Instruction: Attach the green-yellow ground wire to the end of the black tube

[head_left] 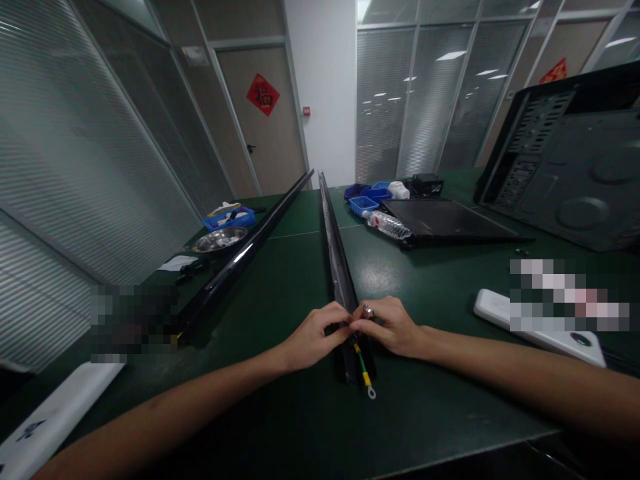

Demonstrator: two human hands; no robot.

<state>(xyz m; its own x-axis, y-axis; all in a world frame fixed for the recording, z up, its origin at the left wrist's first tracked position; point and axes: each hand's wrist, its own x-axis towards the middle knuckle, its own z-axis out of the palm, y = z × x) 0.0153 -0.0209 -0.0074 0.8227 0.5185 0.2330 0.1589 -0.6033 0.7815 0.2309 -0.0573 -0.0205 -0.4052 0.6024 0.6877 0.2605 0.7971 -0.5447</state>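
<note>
A long black metal rail (334,240) lies on the green table (280,280), running away from me. Both hands meet at its near end. My left hand (315,337) pinches the rail's end from the left, and my right hand (393,327) grips it from the right, fingers curled. A short green-yellow ground wire (363,370) with a ring terminal (371,393) hangs out from under my fingers, toward me. I cannot tell which fingers touch the wire. A second long black rail (250,247) lies to the left.
A steel bowl (220,239) and blue tray (230,218) sit far left. Blue bins (367,195), a water bottle (390,225), a flat black panel (445,220) and an open computer case (575,167) stand at right. White objects lie at near left (50,417) and right (540,327).
</note>
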